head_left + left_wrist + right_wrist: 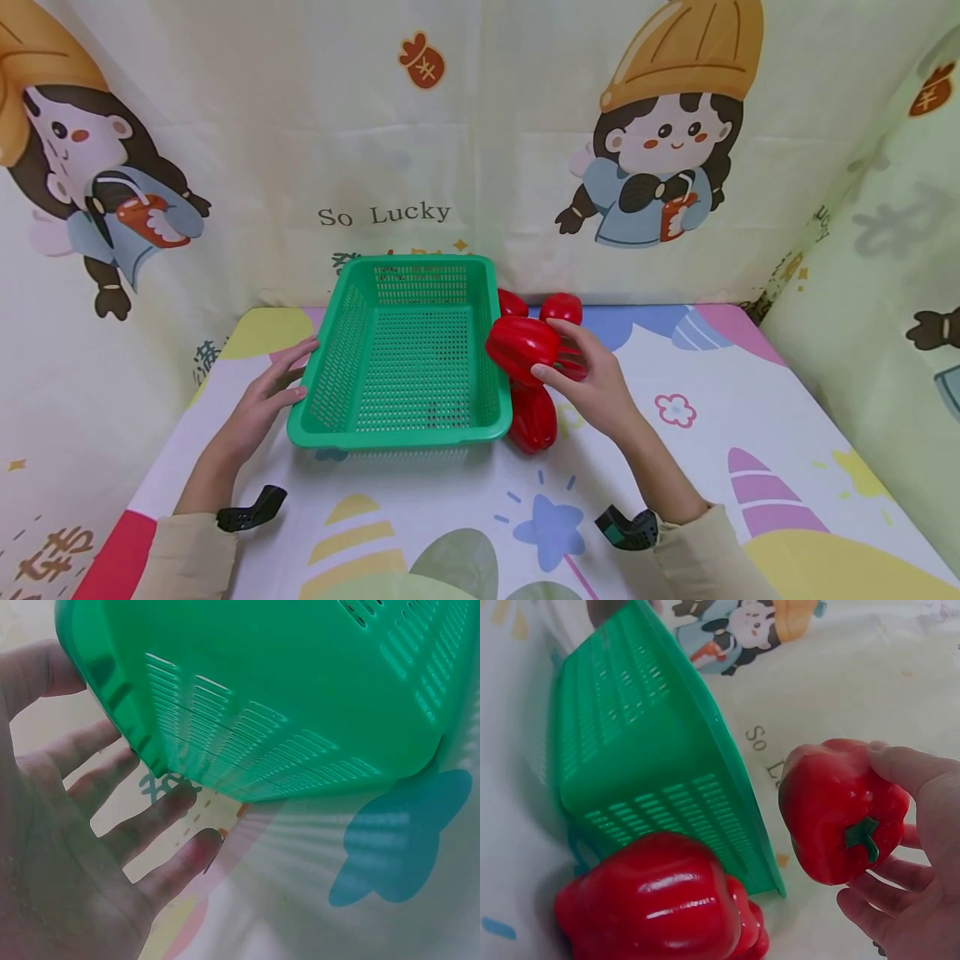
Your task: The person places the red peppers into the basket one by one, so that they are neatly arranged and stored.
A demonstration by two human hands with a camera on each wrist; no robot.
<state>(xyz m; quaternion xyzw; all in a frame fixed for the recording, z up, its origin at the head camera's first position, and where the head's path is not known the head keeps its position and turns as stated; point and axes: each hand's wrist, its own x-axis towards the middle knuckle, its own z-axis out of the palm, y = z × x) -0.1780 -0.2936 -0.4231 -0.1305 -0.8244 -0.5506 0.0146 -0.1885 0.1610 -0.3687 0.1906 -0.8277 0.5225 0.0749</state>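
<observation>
A green perforated basket (333, 354) sits on the table with nothing in it. My left hand (264, 402) rests with straight fingers against its left wall; in the left wrist view the fingers (154, 817) lie spread under the basket (285, 697). My right hand (592, 379) holds a red bell pepper (521, 346) just above the basket's right rim; in the right wrist view the pepper (840, 821) shows its green stem. Another red pepper (532, 417) lies beside the basket's right wall, large in the right wrist view (656, 907). More red peppers (561, 308) lie behind.
The table carries a colourful cartoon cloth (750, 433). Printed cloth walls (465, 133) close in the back and both sides. Black wrist straps (251, 510) show at both sleeves.
</observation>
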